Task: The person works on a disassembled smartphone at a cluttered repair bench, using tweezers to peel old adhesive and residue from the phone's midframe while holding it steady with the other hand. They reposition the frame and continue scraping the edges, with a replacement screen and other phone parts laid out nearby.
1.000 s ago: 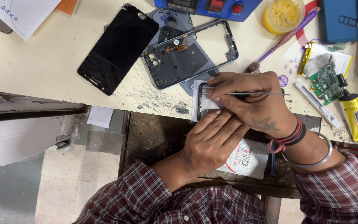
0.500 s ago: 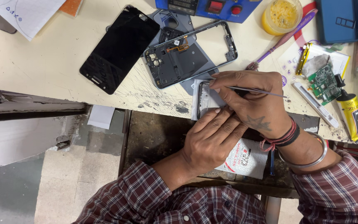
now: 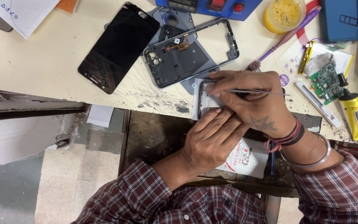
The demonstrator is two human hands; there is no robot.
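My right hand (image 3: pixel 255 103) pinches thin metal tweezers (image 3: pixel 266 92) and rests over a small phone part (image 3: pixel 206 101) at the near edge of the workbench (image 3: pixel 42 62). My left hand (image 3: pixel 214 137) presses its fingertips on the lower side of that part, holding it down. Most of the part is hidden under both hands. Just beyond it lies an open grey phone frame (image 3: pixel 187 54) with exposed internals, and a black screen panel (image 3: pixel 119 47) lies to the left.
A green circuit board (image 3: pixel 326 81), a battery (image 3: pixel 311 56), a yellow glue tube (image 3: pixel 357 114), a purple toothbrush (image 3: pixel 282 39), a yellow jar (image 3: pixel 284 14) and a blue phone case (image 3: pixel 342 18) crowd the right. A white packet (image 3: pixel 245 157) lies in the open drawer below.
The view has shifted slightly; both hands stay over the small part, with the tweezers tip nudged a little along it.
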